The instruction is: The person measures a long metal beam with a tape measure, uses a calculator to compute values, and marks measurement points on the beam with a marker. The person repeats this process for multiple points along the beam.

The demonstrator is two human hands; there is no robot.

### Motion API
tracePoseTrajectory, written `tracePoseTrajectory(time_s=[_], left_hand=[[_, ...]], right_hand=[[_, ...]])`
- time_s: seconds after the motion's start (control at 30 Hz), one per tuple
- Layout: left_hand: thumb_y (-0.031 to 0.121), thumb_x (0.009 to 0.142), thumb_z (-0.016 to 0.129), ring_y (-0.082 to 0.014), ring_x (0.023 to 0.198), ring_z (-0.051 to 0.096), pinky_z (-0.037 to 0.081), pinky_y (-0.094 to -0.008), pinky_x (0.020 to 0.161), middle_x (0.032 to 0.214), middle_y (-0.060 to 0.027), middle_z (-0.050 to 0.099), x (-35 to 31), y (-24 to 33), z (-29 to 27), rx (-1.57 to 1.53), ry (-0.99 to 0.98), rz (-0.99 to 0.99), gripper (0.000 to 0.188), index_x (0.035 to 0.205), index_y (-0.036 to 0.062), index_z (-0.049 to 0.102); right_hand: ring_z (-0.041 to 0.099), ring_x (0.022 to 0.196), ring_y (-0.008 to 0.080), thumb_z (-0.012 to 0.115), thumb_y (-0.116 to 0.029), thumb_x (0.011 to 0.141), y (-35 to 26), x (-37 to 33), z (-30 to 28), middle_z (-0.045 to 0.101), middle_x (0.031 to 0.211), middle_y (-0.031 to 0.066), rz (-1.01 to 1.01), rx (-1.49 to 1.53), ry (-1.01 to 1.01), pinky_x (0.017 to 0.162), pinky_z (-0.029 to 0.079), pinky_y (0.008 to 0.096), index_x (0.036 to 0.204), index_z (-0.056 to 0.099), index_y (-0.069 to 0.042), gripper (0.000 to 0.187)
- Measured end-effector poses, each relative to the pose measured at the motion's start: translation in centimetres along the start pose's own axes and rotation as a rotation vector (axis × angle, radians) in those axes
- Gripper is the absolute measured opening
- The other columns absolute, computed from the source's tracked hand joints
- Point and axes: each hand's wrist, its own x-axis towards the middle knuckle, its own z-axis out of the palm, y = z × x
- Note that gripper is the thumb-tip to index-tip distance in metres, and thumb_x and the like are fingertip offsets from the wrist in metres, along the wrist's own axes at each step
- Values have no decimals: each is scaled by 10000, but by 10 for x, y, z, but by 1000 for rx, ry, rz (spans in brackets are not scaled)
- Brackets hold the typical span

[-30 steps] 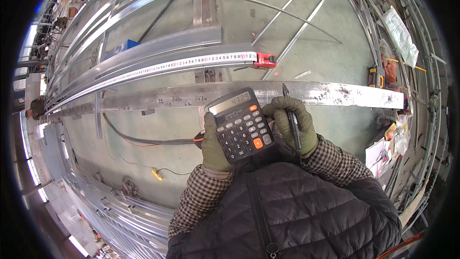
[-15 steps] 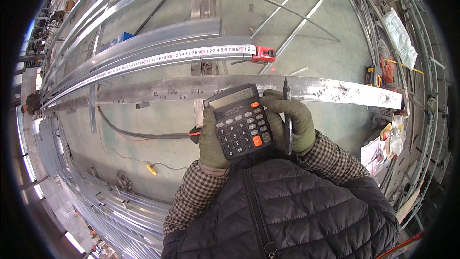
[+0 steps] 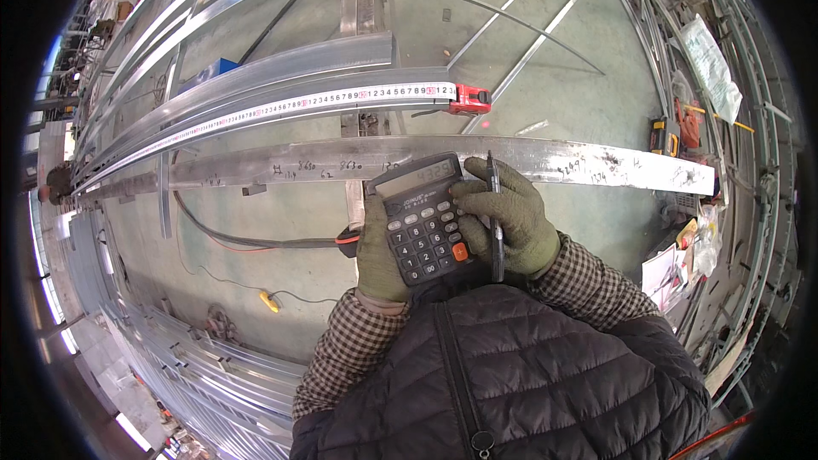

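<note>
A black calculator (image 3: 423, 220) with grey keys and an orange key is held up in front of my jacket, digits showing on its display. My left hand (image 3: 380, 254), in a green work glove, is closed on the calculator's left side. At its right edge is my gloved right hand (image 3: 515, 213), gripping a dark pen (image 3: 495, 221) that stands roughly upright between the fingers. That hand's fingertips lie over the calculator's upper right keys. Just beyond the calculator runs a long metal bar (image 3: 520, 150) with handwritten marks on it.
Farther off, a red tape measure (image 3: 469, 99) has its blade stretched left along metal profiles (image 3: 341, 53). A yellow and black tool (image 3: 665, 136) lies at the right. Metal profiles (image 3: 213, 366) are stacked at lower left, and a yellow cable connector (image 3: 269, 301) lies on the floor.
My right hand has moved left with the pen, and its fingers now cover the calculator's upper right keys. My left hand keeps its hold on the calculator.
</note>
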Motion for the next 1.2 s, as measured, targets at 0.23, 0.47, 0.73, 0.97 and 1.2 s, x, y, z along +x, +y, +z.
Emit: tracePoseTrajectory(time_s=[0.23, 0.47, 0.73, 0.97, 1.2], left_hand=[[646, 1138, 397, -313, 1188, 744, 654, -449, 980, 1384, -192, 703, 4, -1, 0, 22, 37, 17, 750, 1546, 31, 524], [641, 1140, 404, -318, 1208, 739, 650, -455, 1003, 1406, -202, 693, 10, -1, -2, 3, 13, 35, 747, 1555, 30, 513], [679, 1117, 423, -354, 1259, 719, 637, -485, 1038, 1450, -225, 665, 38, -4, -23, 74, 62, 60, 811, 1581, 16, 484], [702, 1100, 439, -371, 1276, 710, 631, -514, 1048, 1467, -227, 655, 58, -5, -47, 119, 113, 44, 837, 1586, 22, 481], [655, 1120, 447, -343, 1251, 721, 641, -485, 1030, 1446, -200, 674, 66, -6, -53, 44, 109, -1, 758, 1571, 49, 511]], right_hand=[[748, 1088, 415, 829, 6, 785, -1, -1, -3, 789, 1045, 163, -47, 8, 43, 1031, 578, 524, 1128, 683, -54, 378], [766, 1055, 400, 795, 28, 808, 4, -6, -3, 794, 1058, 174, 14, 84, 17, 1066, 568, 530, 1144, 676, -59, 367], [756, 1135, 439, 717, 18, 842, 12, -15, -3, 785, 1172, 230, 182, 154, -31, 1109, 517, 570, 1135, 645, -76, 315], [764, 1125, 427, 701, 1, 869, 21, -19, 3, 792, 1131, 229, 228, 142, -36, 1138, 500, 569, 1152, 656, -74, 297], [762, 1125, 422, 767, 22, 835, 22, -8, 5, 793, 1126, 216, 241, 106, -17, 1073, 546, 545, 1122, 676, -67, 314]])
